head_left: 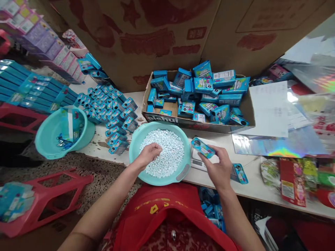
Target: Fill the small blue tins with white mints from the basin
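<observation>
My right hand (pixel 217 164) grips a small blue candy box (pixel 203 147) with a round dark hole near one end. That box is held above a white scale (pixel 198 163) with a small display. My left hand (pixel 151 153) is closed, fingertips pressed together, over a turquoise basin (pixel 134 139); whatever may be in its fingers is hidden. Small white candies (pixel 167 164) fill much of the basin. Just right of my right hand, another blue box (pixel 240 173) lies on the table.
Behind the basin stands a cardboard tray (pixel 167 122) heaped with blue boxes. Rows of blue boxes (pixel 117 127) stand to the left, beside a second turquoise basin (pixel 65 153). Papers (pixel 269 108) and bagged sweets (pixel 293 181) lie right. A red stool (pixel 52 198) is lower left.
</observation>
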Motion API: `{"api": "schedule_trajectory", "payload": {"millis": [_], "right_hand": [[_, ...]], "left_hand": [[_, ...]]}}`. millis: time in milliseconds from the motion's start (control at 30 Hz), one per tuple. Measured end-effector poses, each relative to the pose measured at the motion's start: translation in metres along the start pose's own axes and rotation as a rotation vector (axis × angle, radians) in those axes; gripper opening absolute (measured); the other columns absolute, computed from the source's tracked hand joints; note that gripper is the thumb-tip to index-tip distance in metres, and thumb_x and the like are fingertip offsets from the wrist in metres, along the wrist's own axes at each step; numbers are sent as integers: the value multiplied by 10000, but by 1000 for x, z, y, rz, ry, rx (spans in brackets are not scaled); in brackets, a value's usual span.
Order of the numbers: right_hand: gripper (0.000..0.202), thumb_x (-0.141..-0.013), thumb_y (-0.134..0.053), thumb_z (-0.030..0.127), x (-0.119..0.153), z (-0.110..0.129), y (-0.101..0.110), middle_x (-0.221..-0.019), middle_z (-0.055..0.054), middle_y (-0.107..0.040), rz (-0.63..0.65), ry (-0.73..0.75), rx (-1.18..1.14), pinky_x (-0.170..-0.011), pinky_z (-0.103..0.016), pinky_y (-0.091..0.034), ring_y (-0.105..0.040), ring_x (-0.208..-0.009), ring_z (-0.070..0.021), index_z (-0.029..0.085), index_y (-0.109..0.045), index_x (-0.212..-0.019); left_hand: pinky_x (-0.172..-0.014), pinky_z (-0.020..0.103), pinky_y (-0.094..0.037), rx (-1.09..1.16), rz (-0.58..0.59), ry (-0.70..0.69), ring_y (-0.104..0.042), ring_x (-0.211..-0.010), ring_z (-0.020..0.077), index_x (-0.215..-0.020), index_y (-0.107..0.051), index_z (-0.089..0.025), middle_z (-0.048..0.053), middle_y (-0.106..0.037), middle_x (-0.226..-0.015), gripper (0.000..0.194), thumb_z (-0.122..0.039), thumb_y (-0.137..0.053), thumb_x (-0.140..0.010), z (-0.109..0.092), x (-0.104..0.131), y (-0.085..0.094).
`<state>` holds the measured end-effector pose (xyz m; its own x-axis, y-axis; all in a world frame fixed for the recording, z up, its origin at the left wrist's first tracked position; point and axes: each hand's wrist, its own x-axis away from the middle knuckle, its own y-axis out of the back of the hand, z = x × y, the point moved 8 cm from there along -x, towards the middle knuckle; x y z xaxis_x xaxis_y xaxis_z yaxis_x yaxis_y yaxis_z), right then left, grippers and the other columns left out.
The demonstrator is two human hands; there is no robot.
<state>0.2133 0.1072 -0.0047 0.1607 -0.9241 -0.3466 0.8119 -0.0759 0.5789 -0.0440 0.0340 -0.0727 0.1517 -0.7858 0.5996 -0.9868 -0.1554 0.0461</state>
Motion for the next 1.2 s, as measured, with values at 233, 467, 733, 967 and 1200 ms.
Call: {"api": "schedule_trajectory", "payload": {"millis": [233, 467, 733, 967, 1200], "right_hand": [[278, -818, -670, 309, 15, 52, -68, -973, -51, -625, 292, 99, -219, -795, -380, -488, -594, -923, -233, 246, -593, -1077], [234, -803, -664, 316, 19, 45, -90, -928, -45, -635, 336, 33, -248, -792, -384, -484, -599, -898, -235, 240, -618, -1019], [259, -755, -694, 351, 21, 34, -101, -912, -34, -640, 373, -87, -310, -788, -373, -484, -601, -876, -227, 237, -638, -981], [292, -731, -714, 396, 19, 33, -100, -890, -33, -632, 358, -146, -361, -768, -364, -498, -601, -837, -217, 231, -645, -963], [593, -761, -718, 372, 25, 55, -92, -1242, -92, -539, 384, -137, -536, -879, -425, -518, -592, -1052, -236, 265, -450, -1279]], "left_hand": [[-831, 293, -439, -651, 73, -561, -546, -904, 164, -870, -617, -190, 33, -578, -915, 175, -134, -458, -822, -85, 37, -32], [-836, 298, -442, -806, 41, -576, -565, -934, 172, -949, -607, -195, 32, -615, -946, 270, -57, -416, -818, -71, 30, -25], [-824, 291, -460, -647, -30, -662, -603, -910, 166, -918, -613, -184, 28, -656, -926, 161, -112, -490, -844, -79, 31, -26], [-1053, 374, -366, -661, 62, -731, -466, -1237, 203, -1140, -570, -219, 74, -543, -1294, 340, -120, -529, -817, -76, 47, -22], [-875, 331, -482, -705, -183, -582, -585, -1003, 191, -1120, -554, -210, 52, -625, -1072, 321, -231, -589, -801, -56, 67, 26]]}}
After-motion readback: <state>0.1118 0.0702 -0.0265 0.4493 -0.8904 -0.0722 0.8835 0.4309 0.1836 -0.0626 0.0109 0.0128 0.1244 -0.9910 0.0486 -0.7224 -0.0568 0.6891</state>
